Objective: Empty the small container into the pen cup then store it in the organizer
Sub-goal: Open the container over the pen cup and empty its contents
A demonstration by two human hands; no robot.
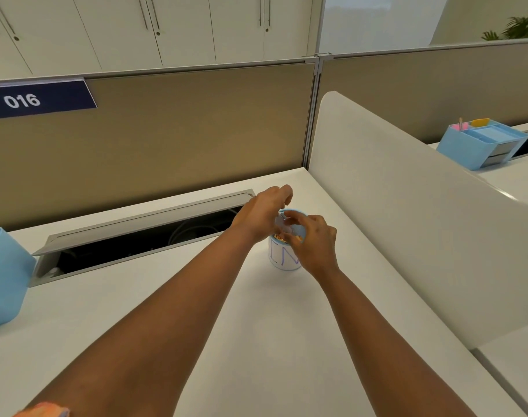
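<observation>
A pale pen cup [282,258] with blue lettering on its side stands on the white desk [226,326], near the side divider. Both hands meet over its blue rim. My left hand [264,213] comes from the left with fingers curled over the top. My right hand [312,243] holds the cup's right side and pinches a small clear, greyish container [283,225] tilted over the opening. Small orange-yellow bits show inside the rim. A blue organizer [1,275] stands at the desk's left edge, partly cut off.
An open cable trough [142,236] with a raised grey lid runs along the back of the desk. A white divider panel [407,221] borders the right side. A second blue organizer [482,142] stands on the neighbouring desk. A tan partition stands behind.
</observation>
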